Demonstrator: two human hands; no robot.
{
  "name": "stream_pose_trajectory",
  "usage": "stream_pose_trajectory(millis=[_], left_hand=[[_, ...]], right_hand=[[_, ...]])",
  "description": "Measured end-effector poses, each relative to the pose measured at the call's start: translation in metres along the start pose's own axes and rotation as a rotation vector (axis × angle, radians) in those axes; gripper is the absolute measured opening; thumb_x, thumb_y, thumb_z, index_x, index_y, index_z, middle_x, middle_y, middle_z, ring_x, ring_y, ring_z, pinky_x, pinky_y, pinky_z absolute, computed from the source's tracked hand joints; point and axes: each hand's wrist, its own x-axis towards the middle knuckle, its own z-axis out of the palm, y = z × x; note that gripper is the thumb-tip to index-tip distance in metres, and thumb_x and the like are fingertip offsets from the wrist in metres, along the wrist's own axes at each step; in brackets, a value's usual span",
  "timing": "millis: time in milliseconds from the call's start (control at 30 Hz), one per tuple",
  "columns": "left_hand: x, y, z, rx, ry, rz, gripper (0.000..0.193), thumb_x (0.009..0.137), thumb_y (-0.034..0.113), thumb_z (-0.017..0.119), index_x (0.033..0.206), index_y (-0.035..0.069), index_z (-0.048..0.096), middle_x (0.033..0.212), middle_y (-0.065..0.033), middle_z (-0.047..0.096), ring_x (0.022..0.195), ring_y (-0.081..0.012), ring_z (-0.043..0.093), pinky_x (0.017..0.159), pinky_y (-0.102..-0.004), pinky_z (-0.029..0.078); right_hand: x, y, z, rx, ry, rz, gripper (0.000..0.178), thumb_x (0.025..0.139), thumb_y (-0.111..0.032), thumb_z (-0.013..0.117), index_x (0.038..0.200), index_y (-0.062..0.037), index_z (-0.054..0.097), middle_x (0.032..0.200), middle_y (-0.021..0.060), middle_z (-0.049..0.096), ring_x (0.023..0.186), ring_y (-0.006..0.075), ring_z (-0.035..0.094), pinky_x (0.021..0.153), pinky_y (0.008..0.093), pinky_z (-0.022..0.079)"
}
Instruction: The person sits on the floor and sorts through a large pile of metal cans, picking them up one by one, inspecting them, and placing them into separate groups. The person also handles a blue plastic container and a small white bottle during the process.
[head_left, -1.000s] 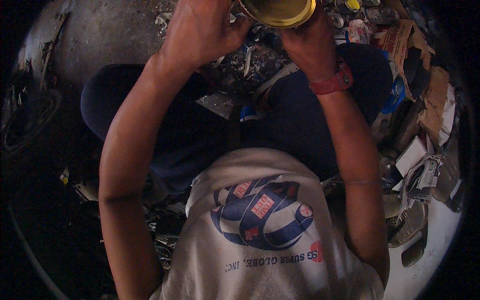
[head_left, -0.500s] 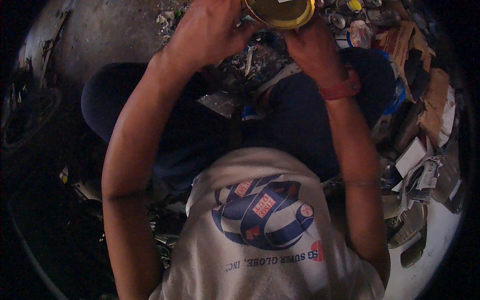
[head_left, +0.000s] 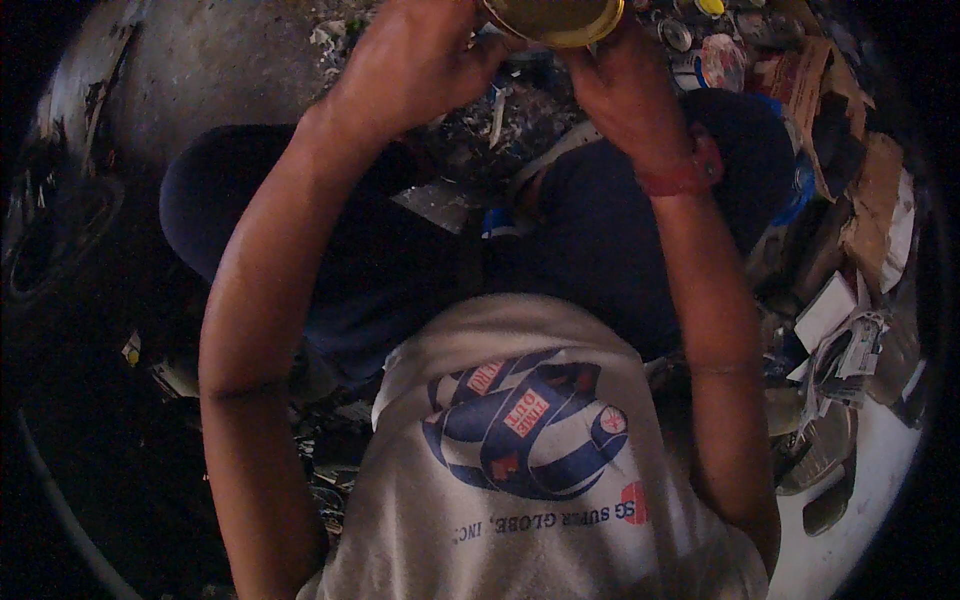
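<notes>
A round golden metal can (head_left: 560, 22) is held up at the top edge, its shiny rim and flat round face toward me, the rest cut off by the frame. My left hand (head_left: 415, 65) grips it from the left, thumb close under the rim. My right hand (head_left: 622, 92) closes on its right side, with a red band (head_left: 680, 178) on that wrist. The far fingers of both hands are out of view. Beneath the can, between my bent knees, lies a dark heap of small scraps (head_left: 515, 110).
Several cans and jars (head_left: 676, 34) lie at the upper right, beside torn brown cardboard (head_left: 808, 85). Crumpled paper (head_left: 845, 345) and a white plastic piece (head_left: 880, 480) with a slot are at my right. Grey floor (head_left: 225, 70) stretches at the upper left.
The can has shifted slightly up and left, so less of it shows. Both hands still hold it, and my right hand has moved a little upward with it.
</notes>
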Motion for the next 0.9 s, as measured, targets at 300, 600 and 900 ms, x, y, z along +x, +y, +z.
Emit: stream_pose_trajectory(millis=[300, 600, 900], left_hand=[[-0.002, 0.007, 0.005, 0.018, 0.117, 0.026, 0.062, 0.08, 0.001, 0.077, 0.136, 0.001, 0.051, 0.126, -0.0237, 0.061, 0.121, -0.0474, 0.061, 0.096, -0.0523, 0.054], [-0.002, 0.007, 0.007, 0.011, 0.145, 0.049, 0.06, 0.079, 0.001, 0.076, 0.134, 0.002, 0.054, 0.123, -0.0233, 0.064, 0.117, -0.0466, 0.064, 0.093, -0.051, 0.055], [-0.001, 0.006, 0.008, 0.037, 0.182, 0.054, 0.059, 0.08, 0.002, 0.075, 0.135, 0.002, 0.053, 0.121, -0.0237, 0.064, 0.115, -0.0471, 0.065, 0.091, -0.0514, 0.056]], right_hand=[[0.001, -0.004, 0.004, -0.065, 0.083, -0.036, 0.04, 0.103, -0.004, 0.059, 0.143, -0.0025, 0.053, 0.135, 0.021, 0.063, 0.126, 0.0395, 0.061, 0.104, 0.0493, 0.051], [0.0, -0.005, 0.006, -0.13, 0.129, -0.049, 0.044, 0.102, -0.005, 0.06, 0.145, -0.0031, 0.051, 0.137, 0.0216, 0.062, 0.127, 0.0405, 0.061, 0.103, 0.0493, 0.051], [-0.001, -0.017, 0.0, -0.169, 0.12, 0.024, 0.043, 0.101, -0.011, 0.067, 0.14, -0.0026, 0.053, 0.125, 0.0205, 0.069, 0.114, 0.0384, 0.07, 0.093, 0.0466, 0.058]])
